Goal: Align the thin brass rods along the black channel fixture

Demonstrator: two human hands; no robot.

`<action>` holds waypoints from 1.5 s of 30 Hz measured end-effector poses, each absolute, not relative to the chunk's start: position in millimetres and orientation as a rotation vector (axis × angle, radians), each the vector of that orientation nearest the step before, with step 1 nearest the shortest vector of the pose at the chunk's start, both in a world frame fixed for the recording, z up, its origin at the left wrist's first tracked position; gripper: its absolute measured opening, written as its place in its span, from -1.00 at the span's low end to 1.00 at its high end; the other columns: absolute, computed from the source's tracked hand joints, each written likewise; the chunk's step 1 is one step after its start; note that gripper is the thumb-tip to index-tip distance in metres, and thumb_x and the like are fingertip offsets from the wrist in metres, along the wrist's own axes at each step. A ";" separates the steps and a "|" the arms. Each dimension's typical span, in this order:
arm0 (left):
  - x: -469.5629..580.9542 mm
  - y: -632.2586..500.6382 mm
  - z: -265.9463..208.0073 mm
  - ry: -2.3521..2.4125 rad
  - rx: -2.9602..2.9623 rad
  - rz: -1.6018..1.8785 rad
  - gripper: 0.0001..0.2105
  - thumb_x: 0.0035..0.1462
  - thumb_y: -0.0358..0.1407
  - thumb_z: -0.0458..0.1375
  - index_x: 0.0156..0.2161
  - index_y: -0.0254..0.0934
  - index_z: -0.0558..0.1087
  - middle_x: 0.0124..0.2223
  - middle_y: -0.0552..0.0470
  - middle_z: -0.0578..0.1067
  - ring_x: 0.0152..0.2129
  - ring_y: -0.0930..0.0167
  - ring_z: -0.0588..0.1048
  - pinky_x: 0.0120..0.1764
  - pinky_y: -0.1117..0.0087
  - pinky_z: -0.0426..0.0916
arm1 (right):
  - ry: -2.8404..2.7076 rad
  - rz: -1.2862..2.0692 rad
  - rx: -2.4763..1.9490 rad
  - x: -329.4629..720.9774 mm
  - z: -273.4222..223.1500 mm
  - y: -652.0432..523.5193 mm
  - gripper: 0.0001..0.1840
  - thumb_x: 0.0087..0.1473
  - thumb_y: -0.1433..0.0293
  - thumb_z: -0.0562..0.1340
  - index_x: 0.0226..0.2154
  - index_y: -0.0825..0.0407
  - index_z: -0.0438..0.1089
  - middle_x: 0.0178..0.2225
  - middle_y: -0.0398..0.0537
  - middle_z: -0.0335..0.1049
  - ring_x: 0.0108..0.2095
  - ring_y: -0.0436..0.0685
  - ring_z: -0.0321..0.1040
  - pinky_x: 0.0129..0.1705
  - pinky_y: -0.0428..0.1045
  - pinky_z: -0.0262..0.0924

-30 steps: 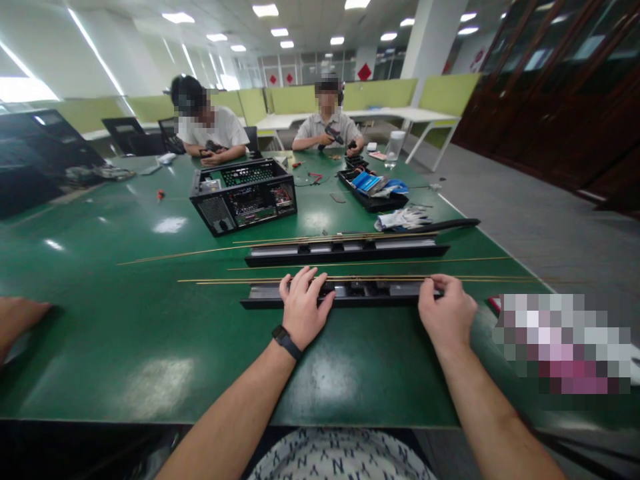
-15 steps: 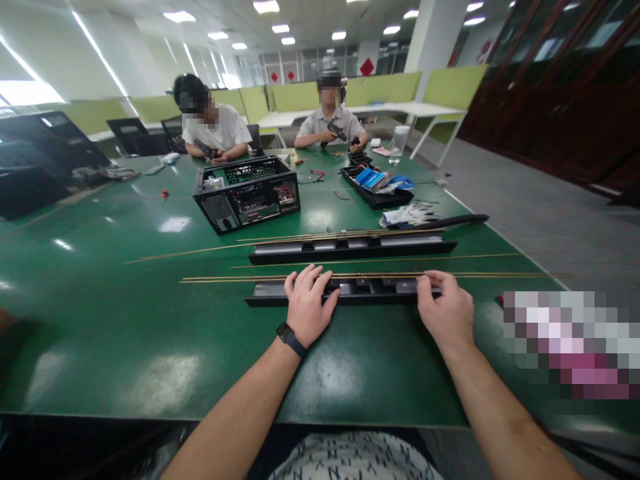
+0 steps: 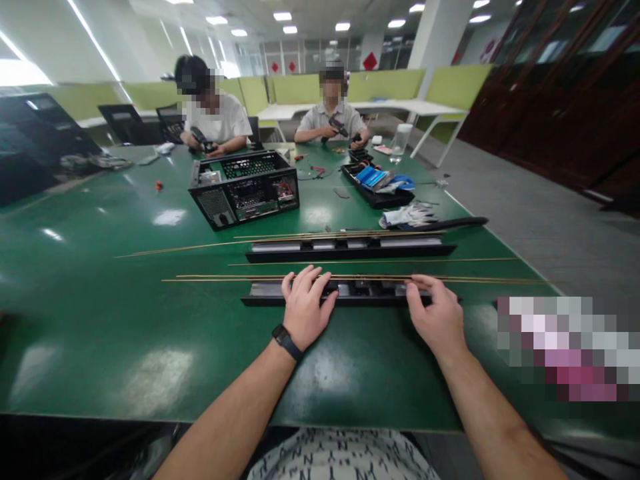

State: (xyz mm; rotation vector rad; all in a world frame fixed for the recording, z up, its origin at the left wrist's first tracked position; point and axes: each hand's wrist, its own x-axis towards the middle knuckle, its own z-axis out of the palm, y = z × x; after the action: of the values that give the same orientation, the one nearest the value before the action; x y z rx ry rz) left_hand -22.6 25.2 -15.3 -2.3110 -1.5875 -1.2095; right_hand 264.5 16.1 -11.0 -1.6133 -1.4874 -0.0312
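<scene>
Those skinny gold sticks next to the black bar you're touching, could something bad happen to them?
Maybe. The thin brass rods lie loose right behind the near black rail, where the left hand and right hand press down. A nudge from the fingers could roll or bend them. Their ends reach far toward the table edge on the right, so a push might slide them off. The rail itself could also skid on the shiny green table.

Left hand (image 3: 303, 309) flat on near black rail (image 3: 345, 293), right hand (image 3: 436, 316) on its right end. Brass rods (image 3: 350, 278) just behind; second rail (image 3: 350, 249) farther on green tabletop (image 3: 125, 333).
</scene>
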 end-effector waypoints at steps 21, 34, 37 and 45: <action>-22.7 21.3 -11.6 -1.585 -2.327 -1.215 -0.69 0.39 -0.27 0.31 0.19 -0.15 0.51 0.23 -0.14 0.61 0.28 0.11 0.51 0.39 -0.07 0.03 | -1.515 -0.057 -1.637 262.1 -6.6 11.8 -0.64 0.29 0.09 0.22 -0.10 -0.02 0.56 -0.20 0.08 0.67 -0.09 0.29 0.58 0.19 0.25 0.33; -22.9 21.7 -12.0 -1.588 -2.332 -1.204 -0.69 0.38 -0.27 0.31 0.19 -0.14 0.53 0.24 -0.15 0.61 0.28 0.12 0.51 0.38 -0.06 0.09 | -1.422 -0.039 -1.756 268.2 -10.7 14.2 -0.61 0.30 0.06 0.20 -0.08 -0.02 0.54 -0.16 0.11 0.68 -0.06 0.35 0.55 0.15 0.28 0.34; -22.8 21.6 -11.6 -1.595 -2.336 -1.202 -0.69 0.39 -0.27 0.30 0.19 -0.14 0.52 0.24 -0.15 0.61 0.29 0.12 0.50 0.38 -0.06 0.09 | -1.538 -0.047 -1.635 262.6 -12.8 14.3 -0.65 0.30 0.10 0.23 -0.06 -0.02 0.54 -0.17 0.07 0.69 -0.06 0.30 0.57 0.20 0.27 0.33; -23.2 21.5 -11.5 -1.610 -2.340 -1.199 -0.70 0.40 -0.26 0.29 0.19 -0.14 0.53 0.24 -0.15 0.61 0.29 0.13 0.50 0.39 -0.06 0.09 | -1.425 -0.060 -1.721 267.1 -13.1 13.5 -0.60 0.32 0.09 0.19 -0.04 0.01 0.54 -0.15 0.11 0.68 -0.06 0.33 0.57 0.18 0.29 0.34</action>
State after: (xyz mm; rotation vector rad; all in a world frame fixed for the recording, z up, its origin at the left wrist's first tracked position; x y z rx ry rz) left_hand -23.2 21.5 -11.5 -2.3398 -1.6100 -1.1994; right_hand 267.1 13.5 -13.1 -1.7206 -1.4252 -0.0596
